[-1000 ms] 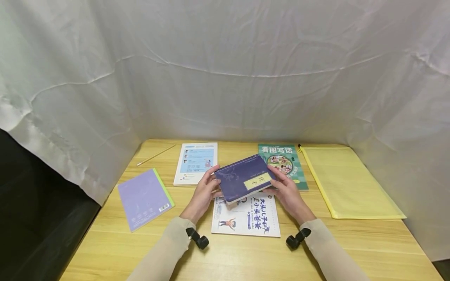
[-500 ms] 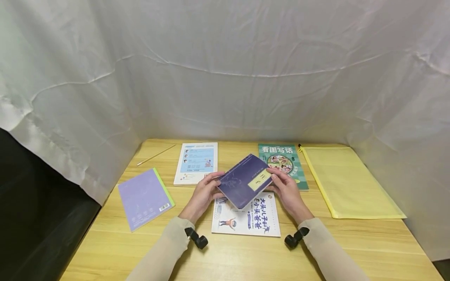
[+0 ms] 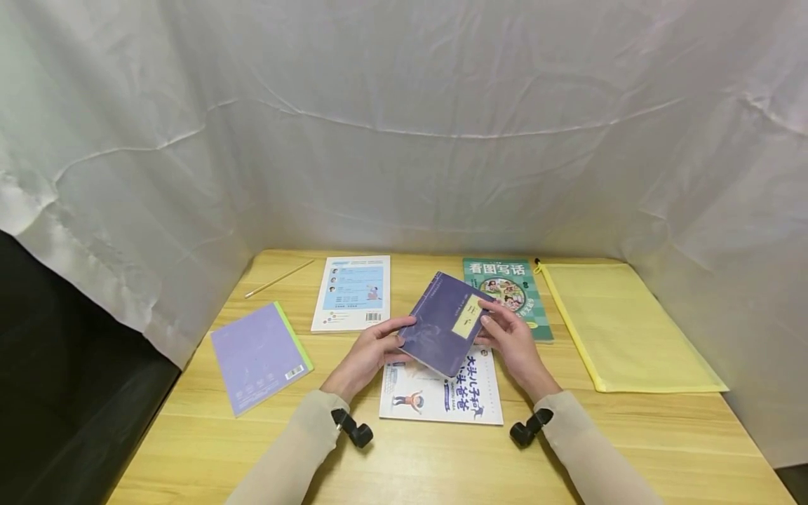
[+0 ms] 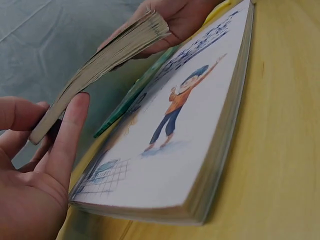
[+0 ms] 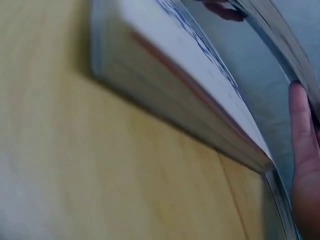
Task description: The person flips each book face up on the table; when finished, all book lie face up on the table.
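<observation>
A dark purple-blue book (image 3: 435, 326) with a yellow title label is held aloft in the head view, tilted so its spine edge runs toward the upper middle. My left hand (image 3: 369, 354) pinches its left corner, thumb on the cover and fingers beneath. On the opposite side my right hand (image 3: 514, 351) grips the edge by the label. The left wrist view shows the book's page block (image 4: 107, 60) bowed slightly between the hands. Underneath lies a white picture book (image 3: 442, 400) with a cartoon child, partly covered from above by the held book.
A green book (image 3: 536, 308) lies behind my right hand, with a yellow mesh zip pouch (image 3: 631, 330) to its right. At the back left is a white-and-blue book (image 3: 350, 291). Further left are a lilac notebook (image 3: 259, 361) and a pencil (image 3: 278, 278). Grey cloth walls (image 3: 410, 175) enclose the table.
The purple-blue book has turned in my hands, from lying nearly crosswise to a steeper slant, its label side swinging upright. Both hands stay close to where they were.
</observation>
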Available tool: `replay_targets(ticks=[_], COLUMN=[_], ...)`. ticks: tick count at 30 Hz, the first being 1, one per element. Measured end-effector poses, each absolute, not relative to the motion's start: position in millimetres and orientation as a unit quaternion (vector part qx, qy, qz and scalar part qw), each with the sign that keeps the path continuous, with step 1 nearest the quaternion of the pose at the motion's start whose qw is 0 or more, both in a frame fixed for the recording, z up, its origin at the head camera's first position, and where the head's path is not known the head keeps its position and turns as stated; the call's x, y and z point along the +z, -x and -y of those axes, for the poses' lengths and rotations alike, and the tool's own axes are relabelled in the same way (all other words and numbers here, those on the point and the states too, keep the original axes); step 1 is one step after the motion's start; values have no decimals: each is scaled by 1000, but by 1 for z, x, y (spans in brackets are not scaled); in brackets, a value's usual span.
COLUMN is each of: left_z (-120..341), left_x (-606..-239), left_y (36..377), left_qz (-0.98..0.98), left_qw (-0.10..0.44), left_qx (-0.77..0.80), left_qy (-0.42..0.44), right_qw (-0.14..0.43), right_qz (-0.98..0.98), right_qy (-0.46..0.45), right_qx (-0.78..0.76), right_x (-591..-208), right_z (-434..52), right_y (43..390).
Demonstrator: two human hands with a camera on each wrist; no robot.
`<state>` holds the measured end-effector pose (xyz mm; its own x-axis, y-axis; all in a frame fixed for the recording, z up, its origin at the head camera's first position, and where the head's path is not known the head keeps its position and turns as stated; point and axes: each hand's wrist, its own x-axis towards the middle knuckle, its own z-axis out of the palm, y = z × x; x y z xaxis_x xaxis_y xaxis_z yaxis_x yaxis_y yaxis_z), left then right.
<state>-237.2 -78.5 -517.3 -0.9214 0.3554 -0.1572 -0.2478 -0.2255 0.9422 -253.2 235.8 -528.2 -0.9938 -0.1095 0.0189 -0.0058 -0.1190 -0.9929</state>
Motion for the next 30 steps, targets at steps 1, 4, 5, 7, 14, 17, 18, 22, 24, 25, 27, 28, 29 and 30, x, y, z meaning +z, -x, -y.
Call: replay_targets(ticks=[1, 4, 5, 7, 14, 17, 18, 22, 24, 25, 27, 28, 29, 30], left_z=[78, 78, 77, 77, 72, 69, 67, 62, 58, 56, 52, 50, 49, 47], left_x=[-517, -517, -517, -517, -513, -511, -511, -509, -507, -506, -504, -504, -505, -506], left_y=[237, 237, 238, 238, 239, 240, 241, 246, 249, 250, 253, 255, 257, 259], left_qz=[-589, -572, -565, -555, -542, -542, -541, -541, -546, -552, -574, -584, -591, -598], left_qw=[195, 196, 195, 189, 175, 164, 158, 133, 121, 114, 97, 90, 83, 78], left_qx=[783, 795, 800, 809, 822, 824, 825, 830, 829, 826, 813, 807, 802, 797], left_qy=[-48, -47, -45, -40, -24, -22, -21, -13, -3, 4, 16, 21, 26, 30], right_qw=[37, 53, 60, 74, 108, 120, 125, 142, 144, 139, 133, 128, 126, 125], right_qz=[-678, -706, -713, -722, -721, -723, -725, -732, -738, -740, -750, -755, -759, -761], right_qy=[40, 44, 56, 74, 65, 56, 57, 64, 55, 51, 27, 17, 9, 2], right_qx=[-733, -705, -696, -684, -682, -678, -675, -663, -657, -656, -647, -643, -639, -637], right_x=[-527, -523, -522, -519, -515, -513, -513, -511, -511, -511, -509, -507, -506, -505], right_z=[-235, -231, -230, -228, -224, -223, -222, -218, -216, -214, -211, -209, -208, -206], right_y=[253, 251, 250, 249, 250, 252, 253, 259, 264, 266, 272, 274, 275, 277])
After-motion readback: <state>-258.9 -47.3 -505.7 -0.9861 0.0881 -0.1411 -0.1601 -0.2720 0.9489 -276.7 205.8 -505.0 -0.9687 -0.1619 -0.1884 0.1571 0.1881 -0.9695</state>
